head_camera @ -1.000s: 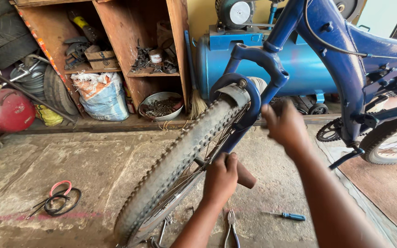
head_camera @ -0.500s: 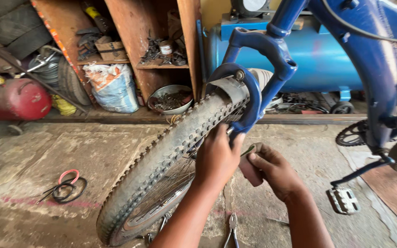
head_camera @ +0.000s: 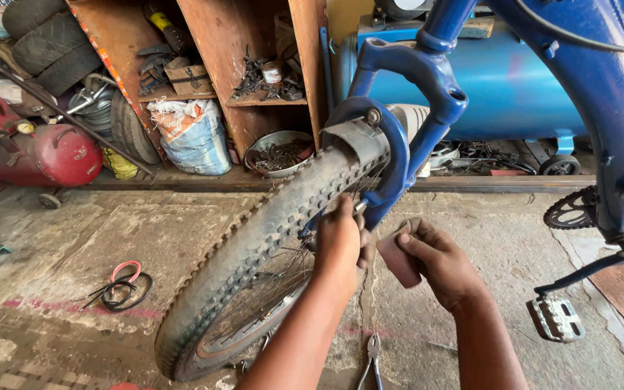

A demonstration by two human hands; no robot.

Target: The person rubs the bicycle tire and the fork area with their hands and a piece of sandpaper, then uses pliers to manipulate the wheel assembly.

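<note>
A blue bicycle's fork point(head_camera: 406, 137) straddles a knobby front tyre point(head_camera: 254, 253) that slants down toward the lower left. My left hand point(head_camera: 337, 242) is closed around the lower tip of the fork leg beside the wheel's axle, where a small silver part shows at my fingertips. Just to its right, my right hand point(head_camera: 442, 263) holds a small flat reddish-brown block point(head_camera: 397, 260), fingers pinched on it. The two hands nearly touch. What sits under my left palm is hidden.
Pliers point(head_camera: 373, 354) lie on the concrete floor below my hands. A pedal point(head_camera: 556, 318) and chainring point(head_camera: 568, 209) are at the right. A coiled cable point(head_camera: 123, 287) lies at the left. Behind are wooden shelves point(head_camera: 218, 43), a white sack point(head_camera: 193, 133), a bowl of metal parts point(head_camera: 279, 153), a red tank point(head_camera: 55, 155) and a blue tank point(head_camera: 514, 87).
My right hand came down from near the fork crown to beside my left hand and now has the brown block. My left hand shifted up onto the fork tip.
</note>
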